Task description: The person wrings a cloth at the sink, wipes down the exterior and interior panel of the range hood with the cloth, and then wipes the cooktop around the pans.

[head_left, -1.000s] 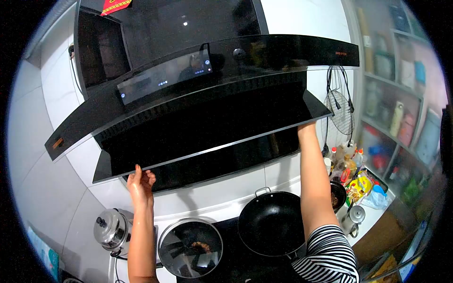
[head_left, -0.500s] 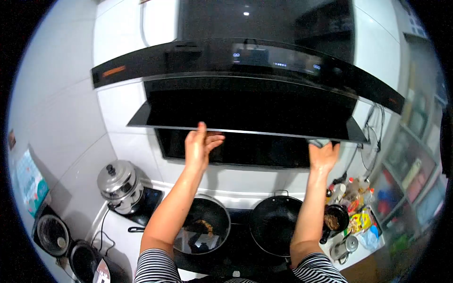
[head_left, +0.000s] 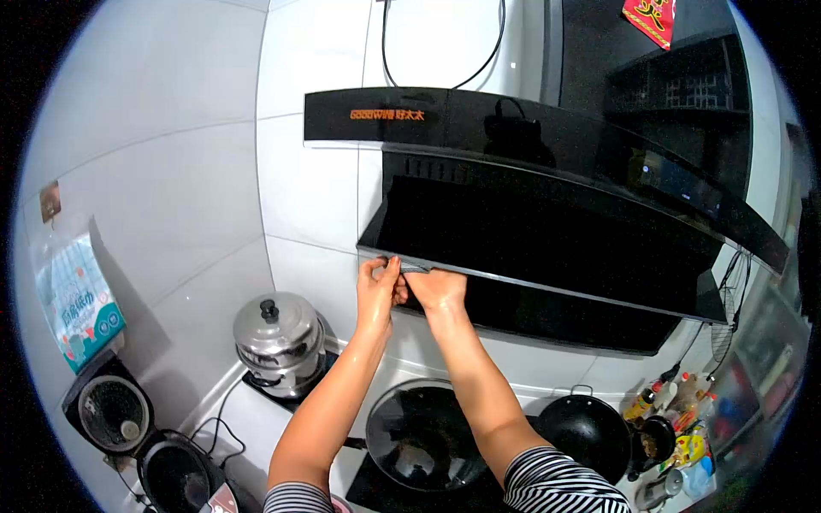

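Short, loose sleeves (head_left: pixel 560 486), narrowly striped in black and white, end well behind the hands (head_left: pixel 375 297); the hands and forearms (head_left: pixel 339 392) are bare.

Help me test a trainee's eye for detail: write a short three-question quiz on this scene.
1. Where along the lower edge of the range hood's slanted panel are the left hand and right hand?
a) Near the picture-right end
b) At the middle
c) Near the picture-left end

2. True or false: the lidded pan stands between the silver pot and the black wok.

3. Fill in: the lettering on the hood is coloured ____.

Key: 1 c; 2 true; 3 orange.
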Tool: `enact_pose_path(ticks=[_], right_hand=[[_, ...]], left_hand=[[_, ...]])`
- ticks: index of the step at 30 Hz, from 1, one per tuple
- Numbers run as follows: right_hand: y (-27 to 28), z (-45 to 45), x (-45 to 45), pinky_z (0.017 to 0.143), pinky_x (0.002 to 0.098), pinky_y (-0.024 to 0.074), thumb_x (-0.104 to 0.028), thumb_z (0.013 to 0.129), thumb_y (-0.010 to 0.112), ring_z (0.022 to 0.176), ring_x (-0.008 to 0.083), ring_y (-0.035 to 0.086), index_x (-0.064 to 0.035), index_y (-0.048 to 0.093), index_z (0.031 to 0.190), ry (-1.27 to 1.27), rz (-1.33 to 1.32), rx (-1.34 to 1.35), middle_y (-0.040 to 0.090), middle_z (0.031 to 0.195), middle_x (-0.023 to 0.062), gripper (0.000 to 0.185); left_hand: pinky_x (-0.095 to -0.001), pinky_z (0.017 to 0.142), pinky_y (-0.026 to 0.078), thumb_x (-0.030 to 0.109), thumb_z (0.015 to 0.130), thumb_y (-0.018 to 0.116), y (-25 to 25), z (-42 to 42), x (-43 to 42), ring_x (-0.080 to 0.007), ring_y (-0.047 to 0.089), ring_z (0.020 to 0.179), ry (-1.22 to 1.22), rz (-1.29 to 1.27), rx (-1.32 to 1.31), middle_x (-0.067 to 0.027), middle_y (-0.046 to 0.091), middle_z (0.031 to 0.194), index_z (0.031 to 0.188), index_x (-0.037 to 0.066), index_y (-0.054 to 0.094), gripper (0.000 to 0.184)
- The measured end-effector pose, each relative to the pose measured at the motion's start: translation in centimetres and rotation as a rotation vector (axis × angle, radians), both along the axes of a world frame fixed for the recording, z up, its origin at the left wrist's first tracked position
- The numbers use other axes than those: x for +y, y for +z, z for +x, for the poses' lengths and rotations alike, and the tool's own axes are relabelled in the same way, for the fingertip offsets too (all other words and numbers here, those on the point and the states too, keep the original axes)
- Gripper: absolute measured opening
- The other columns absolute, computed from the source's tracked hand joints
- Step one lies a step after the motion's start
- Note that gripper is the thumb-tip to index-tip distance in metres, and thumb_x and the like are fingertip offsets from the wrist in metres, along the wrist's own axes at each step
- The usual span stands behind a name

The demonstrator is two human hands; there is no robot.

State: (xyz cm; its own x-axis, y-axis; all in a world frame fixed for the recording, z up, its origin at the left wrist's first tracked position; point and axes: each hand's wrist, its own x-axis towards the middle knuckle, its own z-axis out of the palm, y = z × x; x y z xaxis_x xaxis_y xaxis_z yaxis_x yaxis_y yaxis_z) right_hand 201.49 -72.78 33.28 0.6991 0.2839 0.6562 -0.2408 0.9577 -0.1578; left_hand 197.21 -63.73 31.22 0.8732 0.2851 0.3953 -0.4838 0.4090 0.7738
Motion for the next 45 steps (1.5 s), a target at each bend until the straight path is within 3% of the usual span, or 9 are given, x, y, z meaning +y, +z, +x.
enact_pose_path(ticks=[3,11,15,31,36,37,39,43,45], right_hand=[[1.6,2.1,2.1,0.087,0.0367,0.038,-0.03,0.087,0.037,0.101,0.0253,0.046,-0.0015,0.048,0.114,-0.064,0.027,0.496,0.051,0.113,0.0116,0.041],[2.0,6.0,-5.3,0.089,0.0384,0.0376,-0.03,0.087,0.037,0.102,0.0262,0.046,-0.001,0.049,0.114,-0.306,-0.004,0.26,0.051,0.114,0.0122,0.041],[0.6,5.1,-14.3,0.09,0.0393,0.0374,-0.029,0.087,0.037,0.103,0.0267,0.046,-0.0007,0.049,0.114,-0.46,0.041,0.239,0.051,0.115,0.0125,0.041],[-2.9,-1.9,-53.6,0.093,0.0428,0.0365,-0.027,0.087,0.037,0.106,0.0285,0.047,0.0004,0.05,0.115,-1.187,0.224,0.335,0.051,0.116,0.0136,0.041],[-2.7,-6.3,-56.7,0.095,0.0439,0.0362,-0.027,0.087,0.037,0.107,0.0291,0.047,0.0007,0.05,0.115,-1.778,-0.123,0.43,0.052,0.117,0.014,0.041],[-2.6,-7.0,-56.5,0.095,0.0441,0.0362,-0.027,0.087,0.037,0.107,0.0292,0.047,0.0008,0.05,0.115,-1.696,-0.059,0.362,0.052,0.117,0.014,0.041],[-3.0,-8.4,-56.3,0.095,0.0464,0.035,-0.03,0.088,0.035,0.106,0.0312,0.048,0.0005,0.051,0.113,-1.092,0.299,0.025,0.053,0.116,0.0148,0.043],[-2.7,-6.5,-49.3,0.094,0.0474,0.0362,-0.035,0.087,0.036,0.104,0.0318,0.049,-0.0054,0.051,0.116,-1.108,0.249,0.277,0.053,0.115,0.0128,0.044],[-2.6,-4.7,-43.5,0.088,0.0458,0.0432,-0.038,0.086,0.041,0.099,0.0303,0.052,-0.008,0.052,0.115,-0.976,0.214,0.191,0.055,0.112,0.0107,0.044]], left_hand=[[-0.0244,0.046,0.043,0.03,0.085,0.057,0.6,0.0,1.4,-0.0117,0.05,0.051,0.015,0.097,0.086,-0.0047,0.052,0.066,0.1,0.003,0.041,0.035],[-0.0283,0.052,0.049,0.042,0.083,0.054,-0.1,1.7,-1.2,-0.0182,0.059,0.059,-0.318,0.136,0.041,-0.013,0.059,0.074,0.087,0.0,0.048,0.042],[-0.0302,0.053,0.05,0.034,0.085,0.055,-1.9,1.9,-3.7,-0.0208,0.06,0.056,-0.195,-0.155,0.016,-0.0143,0.059,0.065,0.073,0.005,0.047,0.032],[-0.0293,0.044,0.048,0.022,0.086,0.055,-2.9,0.9,-17.6,-0.0236,0.058,0.045,-0.234,-0.191,-0.086,-0.0148,0.057,0.054,0.064,0.006,0.047,0.028],[-0.0311,0.043,0.049,0.023,0.084,0.057,-1.2,-0.2,-17.6,-0.0219,0.059,0.048,-0.191,-0.186,-0.082,-0.0139,0.057,0.056,0.066,0.005,0.049,0.028],[-0.0312,0.044,0.05,0.024,0.084,0.057,-1.0,-0.3,-17.4,-0.0222,0.059,0.048,-0.165,-0.17,-0.071,-0.0148,0.058,0.058,0.066,0.004,0.05,0.028],[-0.0311,0.045,0.05,0.027,0.085,0.056,-0.4,-0.4,-16.8,-0.0225,0.06,0.049,-0.253,-0.114,-0.024,-0.017,0.06,0.062,0.069,0.002,0.052,0.03],[-0.0276,0.048,0.048,0.036,0.085,0.054,-0.3,-0.3,-15.3,-0.0191,0.058,0.052,-0.368,-0.022,-0.054,-0.0157,0.061,0.065,0.066,-0.001,0.054,0.042],[-0.0268,0.047,0.046,0.036,0.087,0.051,-0.1,-0.8,-14.9,-0.017,0.055,0.05,-0.38,-0.05,-0.074,-0.0125,0.059,0.063,0.067,0.002,0.052,0.039]])
